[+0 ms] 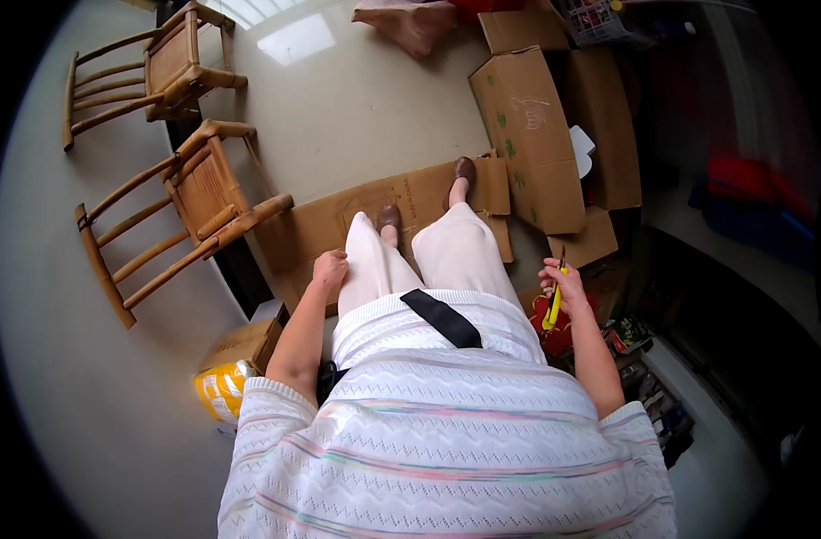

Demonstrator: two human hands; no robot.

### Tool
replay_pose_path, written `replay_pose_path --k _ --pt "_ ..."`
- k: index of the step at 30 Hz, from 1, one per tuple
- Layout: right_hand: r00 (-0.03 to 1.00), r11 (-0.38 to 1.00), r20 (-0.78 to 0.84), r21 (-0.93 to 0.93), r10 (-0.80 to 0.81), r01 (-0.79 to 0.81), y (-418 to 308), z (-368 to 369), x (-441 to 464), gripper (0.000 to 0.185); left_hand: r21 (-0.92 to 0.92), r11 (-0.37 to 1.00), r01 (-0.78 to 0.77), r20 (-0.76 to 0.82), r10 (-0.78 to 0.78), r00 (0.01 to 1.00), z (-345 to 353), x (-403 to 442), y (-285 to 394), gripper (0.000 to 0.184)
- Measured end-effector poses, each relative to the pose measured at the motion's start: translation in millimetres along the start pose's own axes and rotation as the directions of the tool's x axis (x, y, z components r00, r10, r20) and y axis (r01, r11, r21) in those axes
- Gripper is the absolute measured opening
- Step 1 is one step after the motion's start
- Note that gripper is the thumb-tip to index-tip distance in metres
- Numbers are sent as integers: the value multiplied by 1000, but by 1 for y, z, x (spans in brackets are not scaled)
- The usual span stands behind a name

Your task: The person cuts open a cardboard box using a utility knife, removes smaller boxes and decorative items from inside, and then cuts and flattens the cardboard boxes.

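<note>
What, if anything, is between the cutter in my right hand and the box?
Nothing visible. The cutter in your right hand points its tip toward the near flap of the box; whether they touch, I can't tell.

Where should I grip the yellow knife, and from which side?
Probably grip the knife by its yellow handle, coming from the body side, as the right hand does: its dark, narrow tip points forward, away from the body.
</note>
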State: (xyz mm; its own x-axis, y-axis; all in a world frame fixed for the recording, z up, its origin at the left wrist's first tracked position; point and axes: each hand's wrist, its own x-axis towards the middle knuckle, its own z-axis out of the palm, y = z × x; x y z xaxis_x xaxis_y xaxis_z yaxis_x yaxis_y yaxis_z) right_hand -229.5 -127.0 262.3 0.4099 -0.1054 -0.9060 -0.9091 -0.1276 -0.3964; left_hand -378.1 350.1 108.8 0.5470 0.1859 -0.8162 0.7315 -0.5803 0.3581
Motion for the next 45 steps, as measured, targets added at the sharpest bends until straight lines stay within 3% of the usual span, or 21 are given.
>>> replay_pose_path --k 10,18,21,29,36,39,45 --pt "999 996 52 -91 -10 15 -97 -48 59 28 -132 984 117 42 -112 993 32 28 100 32" --pt "1000 978 14 -208 -18 20 -171 -88 88 31 -347 924 159 -38 -183 982 51 32 157 31" --pt "999 974 40 -225 -15 24 -182 -72 93 31 -387 902 192 -4 -210 978 55 31 153 31" --pt "992 979 126 -194 -29 53 -153 -12 68 31 -275 953 126 19 -126 992 30 15 121 30" --pt "995 989 96 -147 36 -22 -85 13 42 31 -323 888 328 97 -314 945 18 -10 45 29" --pt "991 987 112 -149 76 -59 -62 5 39 31 -198 935 294 48 -290 956 31 -18 24 29" --pt "989 969 121 -244 81 -50 -65 -4 41 31 -374 860 347 75 -345 936 89 -23 13 27"
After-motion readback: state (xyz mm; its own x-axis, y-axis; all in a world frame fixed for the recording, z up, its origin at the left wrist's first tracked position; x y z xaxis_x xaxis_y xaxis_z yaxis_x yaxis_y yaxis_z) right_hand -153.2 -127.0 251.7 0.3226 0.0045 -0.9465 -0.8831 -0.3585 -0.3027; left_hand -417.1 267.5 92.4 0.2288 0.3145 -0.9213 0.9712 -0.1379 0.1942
